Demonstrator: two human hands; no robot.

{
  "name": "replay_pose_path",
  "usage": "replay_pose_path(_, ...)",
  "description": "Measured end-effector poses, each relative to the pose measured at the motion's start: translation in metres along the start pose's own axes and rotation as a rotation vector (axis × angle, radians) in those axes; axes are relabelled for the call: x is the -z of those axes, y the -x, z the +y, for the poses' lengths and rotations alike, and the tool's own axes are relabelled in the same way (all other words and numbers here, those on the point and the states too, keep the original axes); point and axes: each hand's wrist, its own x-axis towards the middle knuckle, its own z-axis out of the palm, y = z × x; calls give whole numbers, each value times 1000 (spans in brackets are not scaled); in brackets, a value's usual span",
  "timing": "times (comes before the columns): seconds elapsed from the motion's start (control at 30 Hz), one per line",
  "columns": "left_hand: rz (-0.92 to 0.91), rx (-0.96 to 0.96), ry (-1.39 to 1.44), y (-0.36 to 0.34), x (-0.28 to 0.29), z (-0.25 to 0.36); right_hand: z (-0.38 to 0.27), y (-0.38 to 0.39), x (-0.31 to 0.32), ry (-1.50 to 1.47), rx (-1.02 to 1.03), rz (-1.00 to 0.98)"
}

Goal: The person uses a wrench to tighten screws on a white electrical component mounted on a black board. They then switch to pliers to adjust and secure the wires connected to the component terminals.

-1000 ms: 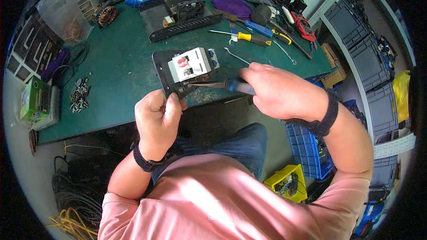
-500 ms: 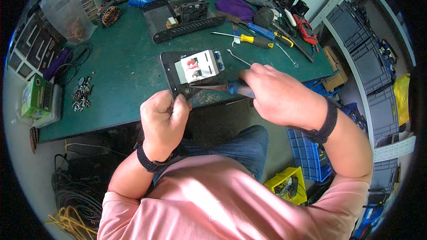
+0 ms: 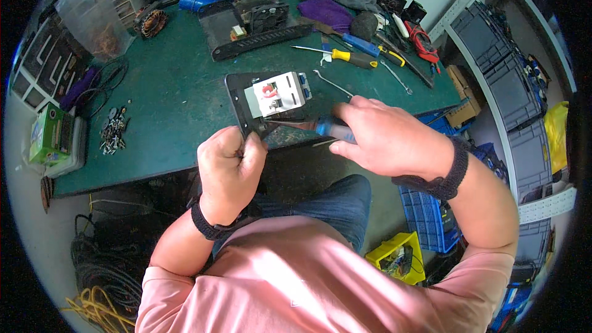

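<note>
My left hand (image 3: 230, 160) is closed on the near edge of a black metal plate (image 3: 239, 97), its thumb pressed on the corner. The plate tilts above the front of the bench. Mounted on it is a whitish open-sided metal housing (image 3: 285, 95) with a red wound coil (image 3: 269, 91) and blue connectors on its far right side. My right hand (image 3: 385, 132) grips a tool with a blue-grey handle (image 3: 333, 128), thumb partly lifted off it. The tool's tapering metal end reaches the plate's near edge beside the housing; its exact kind is unclear.
On the green bench (image 3: 166, 86) lie a black vented casing (image 3: 262, 40), a yellow-and-black screwdriver (image 3: 354, 58), a wrench (image 3: 396, 77), and a pile of screws (image 3: 113, 132). A green box (image 3: 52, 135) stands left. A blue crate (image 3: 425, 216) and yellow bin (image 3: 401, 256) sit below right.
The plate and my left hand have shifted slightly right. My right thumb has come away from the tool handle, and the fingers have moved a little lower.
</note>
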Motion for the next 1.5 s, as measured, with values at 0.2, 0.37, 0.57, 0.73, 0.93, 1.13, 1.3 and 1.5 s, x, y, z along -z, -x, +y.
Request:
replay_pose_path(0.2, -17, 46, 83, -2, 1, -3, -4, 1, -12, 229, 73, 312)
replay_pose_path(0.37, -37, 56, 99, -3, 4, 0, -7, -6, -2, 446, 110, 413)
replay_pose_path(0.57, 78, 163, 214, -3, 0, -1, 15, 0, -11, 171, 77, 238)
replay_pose_path(0.73, 81, 148, 242, -3, -2, -3, 21, -12, -18, 35, 49, 144)
replay_pose_path(0.93, 82, 146, 213, -4, -1, -3, 22, -16, -20, -18, 40, 140)
replay_pose_path(1.13, 98, 137, 224, -4, -4, -3, 17, -13, -21, 2, 84, 180)
replay_pose_path(1.3, 91, 90, 131, -4, -2, 5, 12, -11, -18, 14, 101, 200)
replay_pose_path(1.5, 31, 62, 82, -1, 0, 1, 7, -10, -14, 72, 99, 184)
